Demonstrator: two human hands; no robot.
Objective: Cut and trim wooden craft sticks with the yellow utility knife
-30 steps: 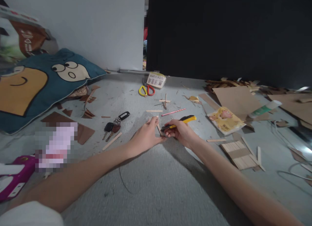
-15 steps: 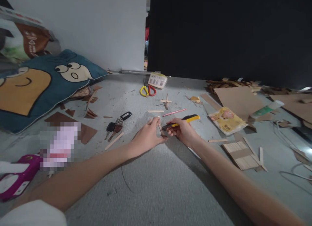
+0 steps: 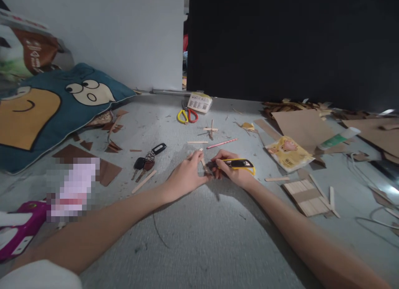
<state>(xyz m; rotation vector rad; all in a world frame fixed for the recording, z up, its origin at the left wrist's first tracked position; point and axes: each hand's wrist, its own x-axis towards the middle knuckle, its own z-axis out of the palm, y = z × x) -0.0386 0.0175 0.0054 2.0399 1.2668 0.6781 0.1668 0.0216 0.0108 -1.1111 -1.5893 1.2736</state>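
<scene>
My left hand [image 3: 186, 173] is closed on a wooden craft stick [image 3: 203, 161], with fingers at its far end and the thumb near its close end. In my right hand [image 3: 231, 168] is a yellow and black utility knife [image 3: 239, 163], its tip pointing left against or very close to the stick; the exact contact is too small to tell. Just beyond the hands lie a loose craft stick [image 3: 197, 142], a pink striped pencil [image 3: 222, 143] and some crossed craft sticks [image 3: 211, 129].
Left of my hands are keys [image 3: 146, 162] and another stick [image 3: 144, 181]. Scissors [image 3: 188, 115] lie farther back. To the right are a bundle of sticks [image 3: 307, 196], a yellow packet [image 3: 289, 153], a glue stick [image 3: 339, 138] and cardboard [image 3: 307, 124]. A blue cushion [image 3: 62, 110] fills the back left.
My right hand has turned the utility knife, so its broad side now faces me and its rear end sits lower. My left hand keeps its hold on the craft stick.
</scene>
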